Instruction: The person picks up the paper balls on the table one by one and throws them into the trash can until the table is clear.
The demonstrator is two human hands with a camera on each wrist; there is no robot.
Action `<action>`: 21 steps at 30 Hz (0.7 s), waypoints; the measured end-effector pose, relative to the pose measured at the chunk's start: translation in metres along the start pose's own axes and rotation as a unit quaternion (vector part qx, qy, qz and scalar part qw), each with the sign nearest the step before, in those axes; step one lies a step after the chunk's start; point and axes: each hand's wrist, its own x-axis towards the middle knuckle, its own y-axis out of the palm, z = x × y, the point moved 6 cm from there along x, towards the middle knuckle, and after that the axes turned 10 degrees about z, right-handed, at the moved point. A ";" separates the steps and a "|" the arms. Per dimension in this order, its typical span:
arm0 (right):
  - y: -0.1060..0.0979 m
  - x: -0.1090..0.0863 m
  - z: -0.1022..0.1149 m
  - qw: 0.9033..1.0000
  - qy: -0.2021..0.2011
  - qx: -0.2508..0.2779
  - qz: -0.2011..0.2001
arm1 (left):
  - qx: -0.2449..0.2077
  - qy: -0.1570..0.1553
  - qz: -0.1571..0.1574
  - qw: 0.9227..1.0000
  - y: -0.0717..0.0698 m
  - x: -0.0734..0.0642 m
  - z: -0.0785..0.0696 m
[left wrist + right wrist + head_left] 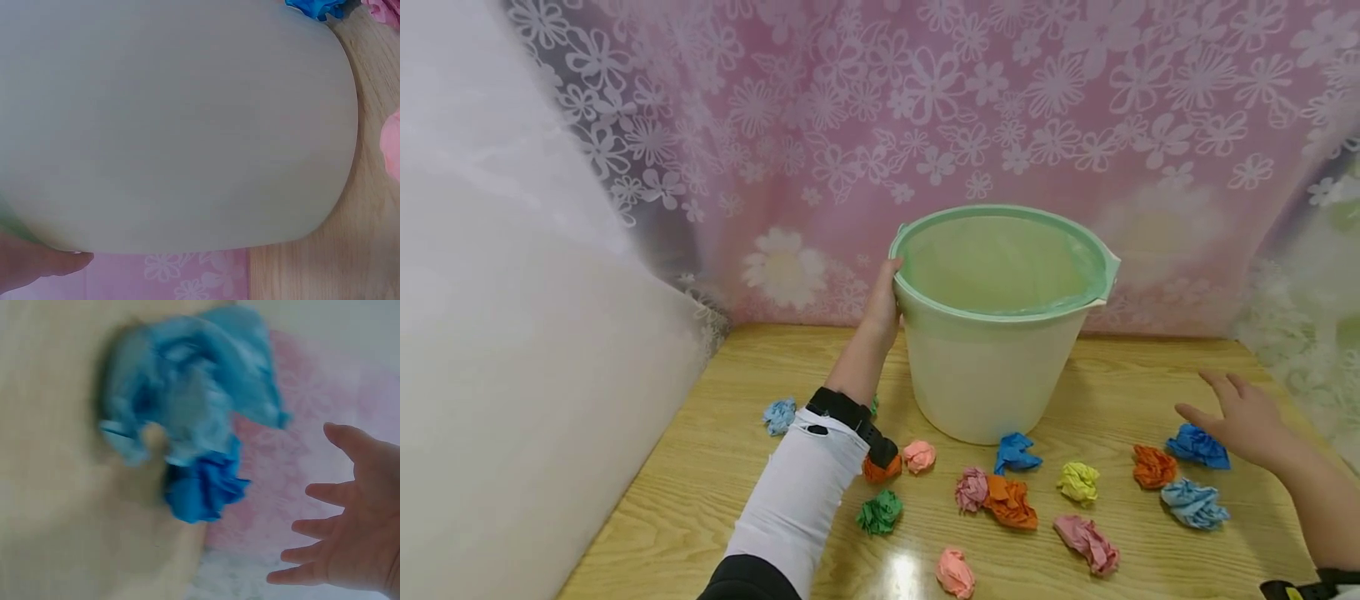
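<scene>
A pale bucket [992, 375] with a light green rim stands upright on the wooden table. At its left rim, my left hand [882, 304] grips the edge; in the left wrist view the bucket wall [187, 125] fills most of the picture. My right hand [1251, 417] is held over the table's right side, fingers spread and holding nothing. Nearest to it are a dark blue crumpled paper ball [1198, 447], a light blue crumpled paper ball [1195, 504] and an orange one [1153, 467]. In the right wrist view, the light blue paper [187, 394] looks blurred.
Several more paper balls lie in front of the bucket, among them a yellow one [1078, 482], a green one [880, 512] and a blue one [1017, 452] close by its base. Behind hangs a pink flowered curtain [925, 125]. White cloth [535, 375] borders the left side.
</scene>
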 end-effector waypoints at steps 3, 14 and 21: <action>0.014 -0.001 -0.002 1.000 -0.007 -0.016 0.022 | 0.001 0.006 0.003 1.000 0.000 0.000 0.000; 0.049 0.002 -0.014 0.997 -0.002 -0.040 0.071 | 0.006 0.020 0.004 1.000 -0.001 -0.002 0.000; 0.057 0.002 -0.013 0.997 0.002 -0.013 0.078 | 0.006 0.014 0.014 1.000 0.000 0.000 -0.001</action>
